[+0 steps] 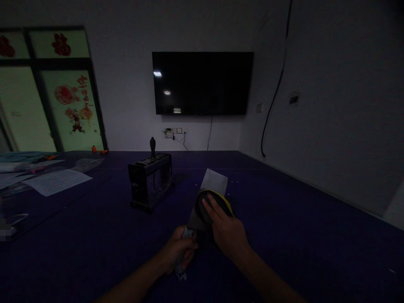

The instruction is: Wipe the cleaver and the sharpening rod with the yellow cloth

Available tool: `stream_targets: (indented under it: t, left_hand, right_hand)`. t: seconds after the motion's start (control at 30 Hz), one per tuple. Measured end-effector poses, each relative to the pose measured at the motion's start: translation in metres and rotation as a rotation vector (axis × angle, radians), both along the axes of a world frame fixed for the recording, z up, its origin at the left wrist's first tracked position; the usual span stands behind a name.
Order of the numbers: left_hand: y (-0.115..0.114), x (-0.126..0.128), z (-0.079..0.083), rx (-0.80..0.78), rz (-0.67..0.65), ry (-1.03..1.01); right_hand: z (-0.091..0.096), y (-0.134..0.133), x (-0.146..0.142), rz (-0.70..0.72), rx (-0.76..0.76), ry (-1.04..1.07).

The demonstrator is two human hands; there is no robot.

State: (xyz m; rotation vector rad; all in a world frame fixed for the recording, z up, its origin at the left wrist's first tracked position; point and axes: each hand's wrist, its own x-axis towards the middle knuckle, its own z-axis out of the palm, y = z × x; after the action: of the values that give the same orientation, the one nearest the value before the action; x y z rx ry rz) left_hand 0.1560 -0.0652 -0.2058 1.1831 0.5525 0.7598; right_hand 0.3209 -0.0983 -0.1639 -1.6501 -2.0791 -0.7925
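Observation:
Near the middle of the table, my left hand (181, 250) is closed around a handle wrapped in crinkled grey-and-white material (188, 232). From it a flat, pale, broad blade-like piece (214, 181) reaches up and away to the right, wide and square at its far end. My right hand (229, 233) holds a dark oval pad with a yellow edge (205, 206) against the flat piece, with two fingers stretched over the top of the pad. The pad hides the middle of the flat piece. Dim light makes the exact kind of both things hard to tell.
A black box-shaped frame with clear sides and an upright knob (151, 181) stands to the left on the dark purple table (284, 235). Papers (58, 181) and clear plastic lie farther left. Small white bits are scattered beyond the hands. A wall borders the table's right side.

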Motion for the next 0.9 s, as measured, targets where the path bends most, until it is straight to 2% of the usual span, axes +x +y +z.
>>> stream_targets:
  t: [0.2,0.33,0.6,0.77,0.9]
  left_hand:
    - [0.0057,-0.0033,-0.0041,-0.053,-0.010,-0.050]
    - [0.0045,-0.0046,-0.0014,-0.058,-0.005,-0.053]
    - [0.0047,-0.0025,-0.0006,-0.080,-0.001,-0.065]
    - [0.0041,-0.0011,-0.0004,-0.053,0.013,-0.046]
    - [0.0018,-0.0012,0.0008,-0.023,-0.035,-0.007]
  right_hand:
    - [0.0000,0.0048,0.0027,-0.095,-0.072,0.007]
    - [-0.0006,0.0056,0.0031,-0.105,-0.101,0.007]
    - [-0.0044,0.0049,0.0052,-0.026,-0.073,0.052]
    - [-0.0044,0.0018,0.0031,0.100,-0.071,0.011]
    - [0.0015,-0.0006,0.0042,0.114,-0.058,-0.024]
